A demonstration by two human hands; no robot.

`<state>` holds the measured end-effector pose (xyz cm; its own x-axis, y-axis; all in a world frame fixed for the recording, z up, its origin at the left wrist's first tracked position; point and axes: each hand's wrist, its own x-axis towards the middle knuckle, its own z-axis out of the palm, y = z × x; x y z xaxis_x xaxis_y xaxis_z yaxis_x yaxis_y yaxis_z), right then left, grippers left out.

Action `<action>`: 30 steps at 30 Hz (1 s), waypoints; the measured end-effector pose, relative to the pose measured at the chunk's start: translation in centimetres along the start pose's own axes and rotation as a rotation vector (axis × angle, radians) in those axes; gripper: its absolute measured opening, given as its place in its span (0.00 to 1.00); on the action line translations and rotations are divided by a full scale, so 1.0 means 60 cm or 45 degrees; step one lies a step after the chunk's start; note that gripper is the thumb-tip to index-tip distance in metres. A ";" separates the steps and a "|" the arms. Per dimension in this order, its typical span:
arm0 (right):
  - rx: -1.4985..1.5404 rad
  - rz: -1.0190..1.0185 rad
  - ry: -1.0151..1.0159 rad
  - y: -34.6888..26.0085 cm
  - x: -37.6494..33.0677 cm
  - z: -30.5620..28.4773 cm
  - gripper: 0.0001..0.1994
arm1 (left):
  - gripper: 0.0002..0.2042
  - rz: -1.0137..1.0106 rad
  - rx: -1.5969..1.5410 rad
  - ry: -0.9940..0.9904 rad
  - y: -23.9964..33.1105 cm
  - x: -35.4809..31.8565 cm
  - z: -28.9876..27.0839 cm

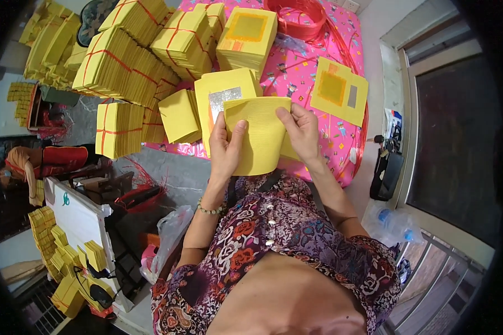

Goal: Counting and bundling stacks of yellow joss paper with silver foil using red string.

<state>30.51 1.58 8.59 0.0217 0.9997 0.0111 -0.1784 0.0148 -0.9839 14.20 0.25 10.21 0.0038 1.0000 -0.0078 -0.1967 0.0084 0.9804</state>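
Observation:
Between my two hands I hold a bent sheet of yellow paper [257, 134], raised above the table's near edge; whether it is one sheet or a few together I cannot tell. My left hand [227, 146] grips its left side, thumb on the front. At the upper right corner my right hand [300, 129] pinches it between thumb and fingers. Just behind lies a yellow paper stack [221, 81] with a silver rectangle on top, partly hidden by the held paper. A smaller folded yellow bundle [179, 116] sits to the left of it.
Red-tied yellow paper bundles [109, 67] fill the table's left side. A taller stack [246, 39] bears an orange square. Flat yellow sheets [339, 90] lie right on the pink tablecloth [279, 78]. Red strapping [302, 19] is coiled behind. Another person [44, 162] is at far left.

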 end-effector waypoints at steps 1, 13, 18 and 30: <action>0.061 0.024 -0.020 0.001 -0.001 -0.005 0.10 | 0.12 0.010 0.002 0.003 -0.004 0.000 0.004; 0.104 0.241 -0.092 0.042 -0.051 -0.099 0.12 | 0.11 -0.093 0.035 -0.077 -0.062 -0.001 0.066; -0.033 0.280 -0.053 0.057 -0.076 -0.146 0.12 | 0.11 -0.181 -0.015 -0.142 -0.087 0.000 0.103; 0.120 0.343 0.120 0.085 -0.135 -0.231 0.11 | 0.14 -0.253 0.000 -0.073 -0.155 -0.001 0.188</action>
<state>43.07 -6.74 0.99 0.0515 0.9618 -0.2690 -0.2805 -0.2446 -0.9282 27.06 0.10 3.31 0.0983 0.9768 -0.1901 -0.1866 0.2058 0.9606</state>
